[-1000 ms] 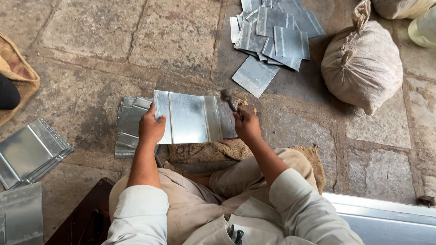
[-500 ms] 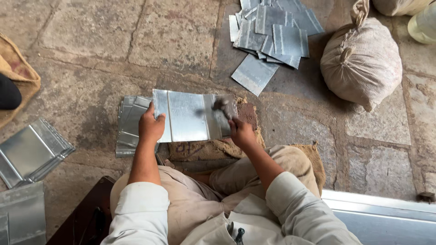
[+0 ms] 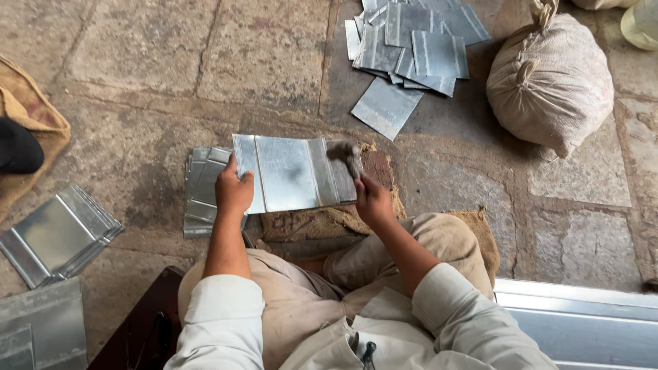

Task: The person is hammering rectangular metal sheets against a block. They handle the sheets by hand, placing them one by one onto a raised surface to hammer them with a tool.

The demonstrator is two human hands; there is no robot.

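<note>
A folded sheet of shiny metal (image 3: 291,173) lies flat in front of my knees on a piece of sacking. My left hand (image 3: 234,192) presses down on its left edge. My right hand (image 3: 370,199) grips the handle of a small hammer (image 3: 346,154), whose blurred head sits over the sheet's right end. Under the sheet's left side lies a stack of similar metal pieces (image 3: 202,192).
More cut metal sheets (image 3: 411,48) are heaped at the top. A tied cloth sack (image 3: 552,85) stands at the upper right. Folded sheets (image 3: 55,236) lie at the left, a long metal strip (image 3: 582,322) at the lower right. The floor is stone slabs.
The hammer has swung from above the sheet's right edge down onto it. My left hand has stayed on the sheet's left edge.
</note>
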